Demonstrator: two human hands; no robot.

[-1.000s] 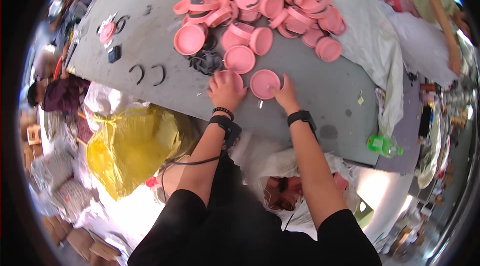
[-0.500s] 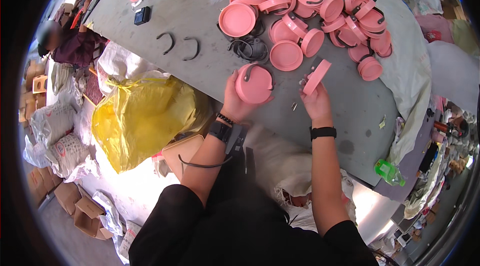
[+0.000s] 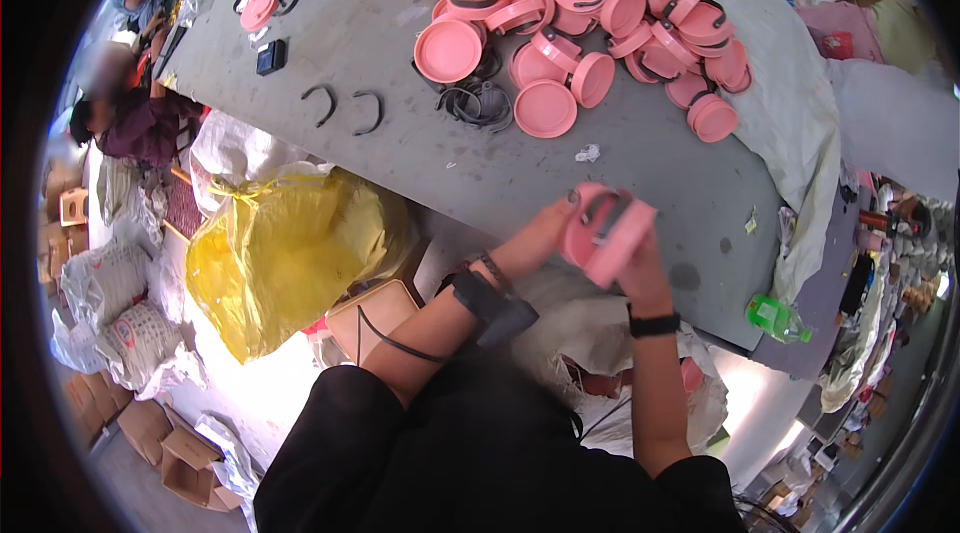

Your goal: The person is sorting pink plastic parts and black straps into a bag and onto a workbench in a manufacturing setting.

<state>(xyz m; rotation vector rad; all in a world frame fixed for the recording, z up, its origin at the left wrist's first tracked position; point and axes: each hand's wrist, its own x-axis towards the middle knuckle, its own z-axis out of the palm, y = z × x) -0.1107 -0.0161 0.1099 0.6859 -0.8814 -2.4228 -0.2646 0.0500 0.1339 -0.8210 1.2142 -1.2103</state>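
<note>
Close together at the table's front edge, my hands hold two round pink lids with dark grey strap handles, somewhat blurred. My left hand (image 3: 548,229) is closed on the left lid (image 3: 578,239). Fingers of my right hand (image 3: 648,281) wrap round the other lid (image 3: 628,245) from below and the right. The lids overlap in the picture; whether they touch I cannot tell. Several more pink lids (image 3: 546,110) lie heaped at the far side of the grey table (image 3: 400,148), many with dark handles. Dark coiled straps (image 3: 478,105) lie beside that heap.
Two dark curved handles (image 3: 368,113), a small black box (image 3: 270,57) and a lone pink piece (image 3: 259,10) lie on the table's left. A crumpled white scrap (image 3: 588,153) lies nearer. A yellow bag (image 3: 290,263) stands left, a green bottle (image 3: 776,319) right. Another person (image 3: 150,128) sits far left.
Both hands have come nearer to me and together, the left moving rightward, each with its pink lid. A white scrap now shows on the table. The view has shifted slightly.
</note>
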